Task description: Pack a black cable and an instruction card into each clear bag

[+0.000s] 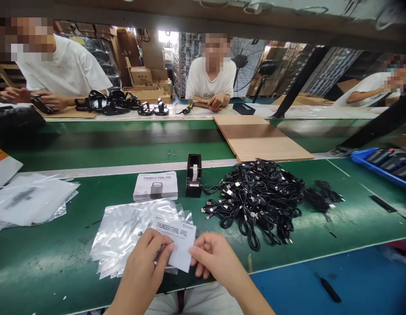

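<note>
A white printed instruction leaflet (pixel 182 248) marked "THUNDER TRAIL PRO" is tilted between my hands, above the front edge of the bench. My right hand (pixel 218 257) grips its right edge between thumb and fingers. At its left side my left hand (pixel 147 256) is closed in a pinch, overlapping the leaflet; what lies between those fingertips is mostly hidden. Beneath and behind my left hand spreads a pile of clear plastic bags (pixel 119 234). A stack of matching leaflets (pixel 155 192) sits just behind the bags. To the right lies a large heap of coiled black USB cables (pixel 262 197).
A black tape dispenser (pixel 194 183) stands beside the leaflet stack. More plastic bags (pixel 32 203) lie at left. A wooden board (pixel 258 138) bridges toward the far bench, where several people sit. A blue tray (pixel 383 168) is at right, below slanted black posts (pixel 301 78).
</note>
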Demonstrator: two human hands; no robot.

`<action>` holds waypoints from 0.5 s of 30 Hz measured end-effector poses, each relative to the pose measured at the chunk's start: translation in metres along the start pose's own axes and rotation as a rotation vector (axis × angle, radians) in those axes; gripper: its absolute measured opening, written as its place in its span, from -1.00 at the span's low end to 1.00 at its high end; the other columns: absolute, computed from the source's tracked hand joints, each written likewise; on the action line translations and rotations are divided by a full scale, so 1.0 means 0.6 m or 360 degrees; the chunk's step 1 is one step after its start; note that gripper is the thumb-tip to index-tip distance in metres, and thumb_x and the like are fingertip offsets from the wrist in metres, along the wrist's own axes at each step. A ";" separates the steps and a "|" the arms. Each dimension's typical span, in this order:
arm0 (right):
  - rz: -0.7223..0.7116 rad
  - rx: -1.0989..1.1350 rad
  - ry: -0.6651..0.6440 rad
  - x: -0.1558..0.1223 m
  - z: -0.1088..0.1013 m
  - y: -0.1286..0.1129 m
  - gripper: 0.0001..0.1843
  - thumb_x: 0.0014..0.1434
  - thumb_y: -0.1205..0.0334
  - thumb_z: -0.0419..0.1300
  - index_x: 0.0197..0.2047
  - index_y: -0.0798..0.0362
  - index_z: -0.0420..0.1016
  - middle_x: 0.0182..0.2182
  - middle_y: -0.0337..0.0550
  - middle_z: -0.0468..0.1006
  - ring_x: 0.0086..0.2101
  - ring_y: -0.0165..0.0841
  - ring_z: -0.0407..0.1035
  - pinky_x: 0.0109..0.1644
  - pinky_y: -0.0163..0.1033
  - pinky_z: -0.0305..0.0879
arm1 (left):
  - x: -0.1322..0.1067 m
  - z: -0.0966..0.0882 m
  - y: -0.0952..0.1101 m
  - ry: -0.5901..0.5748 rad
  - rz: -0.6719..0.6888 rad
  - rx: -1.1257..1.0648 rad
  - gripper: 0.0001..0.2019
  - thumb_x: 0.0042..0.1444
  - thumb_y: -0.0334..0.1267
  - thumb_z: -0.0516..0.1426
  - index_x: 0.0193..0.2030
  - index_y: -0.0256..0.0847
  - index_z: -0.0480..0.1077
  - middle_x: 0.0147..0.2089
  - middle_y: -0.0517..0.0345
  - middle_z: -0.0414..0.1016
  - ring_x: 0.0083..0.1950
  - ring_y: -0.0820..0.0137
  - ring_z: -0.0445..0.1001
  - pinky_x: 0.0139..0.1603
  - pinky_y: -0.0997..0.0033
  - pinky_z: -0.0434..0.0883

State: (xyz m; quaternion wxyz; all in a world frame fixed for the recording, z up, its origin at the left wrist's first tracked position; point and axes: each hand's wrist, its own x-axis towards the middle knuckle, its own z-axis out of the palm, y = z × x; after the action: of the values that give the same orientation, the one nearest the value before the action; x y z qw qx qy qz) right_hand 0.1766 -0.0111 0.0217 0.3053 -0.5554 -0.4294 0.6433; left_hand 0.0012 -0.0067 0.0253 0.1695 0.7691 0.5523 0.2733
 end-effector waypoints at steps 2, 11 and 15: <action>-0.0224 -0.0406 0.0063 0.027 0.027 -0.011 -0.83 0.06 0.20 0.09 -0.40 0.14 0.38 -0.56 -0.23 0.49 -0.65 -0.51 0.30 -0.63 -0.44 0.14 | 0.007 -0.005 0.005 -0.0033 -0.0044 -0.0085 -0.85 0.16 -0.21 -0.04 -0.36 -0.11 0.31 -0.36 0.18 0.31 -0.34 0.37 0.37 -0.36 0.44 0.36; -0.0598 -0.1681 0.0612 0.044 -0.017 -0.082 -0.75 0.19 0.30 0.00 -0.10 -0.01 0.43 -0.22 -0.09 0.45 -0.32 -0.34 0.41 -0.31 -0.32 0.23 | 0.026 -0.011 -0.024 -0.0120 -0.0175 -0.0106 -0.82 0.16 -0.15 -0.04 -0.37 -0.12 0.29 -0.38 0.20 0.32 -0.42 0.40 0.36 -0.40 0.43 0.35; -0.0315 -0.2241 0.0710 0.043 -0.094 -0.098 -0.67 0.12 0.41 0.08 -0.01 0.10 0.35 -0.29 -0.01 0.49 -0.40 -0.26 0.46 -0.42 -0.29 0.24 | 0.030 -0.008 -0.030 -0.0201 -0.0220 -0.0035 -0.81 0.16 -0.14 -0.04 -0.38 -0.11 0.30 -0.38 0.21 0.34 -0.41 0.39 0.37 -0.40 0.41 0.35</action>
State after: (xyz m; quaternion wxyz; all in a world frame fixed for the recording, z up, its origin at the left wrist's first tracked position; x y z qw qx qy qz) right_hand 0.2216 0.0495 0.0619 0.0137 -0.6957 -0.7159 0.0575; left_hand -0.0113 0.0161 0.0230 0.2310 0.7429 0.5892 0.2179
